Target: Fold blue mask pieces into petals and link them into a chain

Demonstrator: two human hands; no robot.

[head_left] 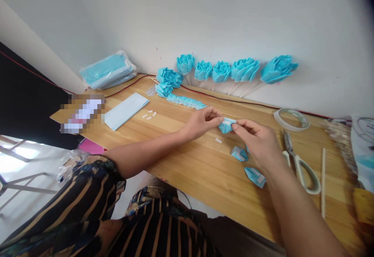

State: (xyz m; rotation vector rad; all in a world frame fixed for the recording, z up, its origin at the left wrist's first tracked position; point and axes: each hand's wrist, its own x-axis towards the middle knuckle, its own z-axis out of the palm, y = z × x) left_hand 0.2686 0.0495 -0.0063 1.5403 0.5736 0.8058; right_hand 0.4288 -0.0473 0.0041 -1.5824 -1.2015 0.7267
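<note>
Between my two hands is a small folded blue petal (227, 126) with a white strip across its upper part. My left hand (203, 122) pinches its left corner with thumb and fingertips. At the opposite corner, the thumb and fingers of my right hand (257, 138) are closed on it. Below, on the table, lie another folded blue petal (239, 154) and a third blue petal (255, 177), both bearing white strips. A loose white strip (218, 140) rests just under my left hand. Behind it, a row of blue petals (187, 101) stretches leftward.
Several blue fabric flowers (221, 71) on sticks lean against the wall. On the right lie a tape roll (292, 119), scissors (300, 167) and a thin stick (323, 183). Leftward are a folded pale-blue sheet (126, 111), small white strips (150, 114) and a plastic-wrapped blue stack (106, 70).
</note>
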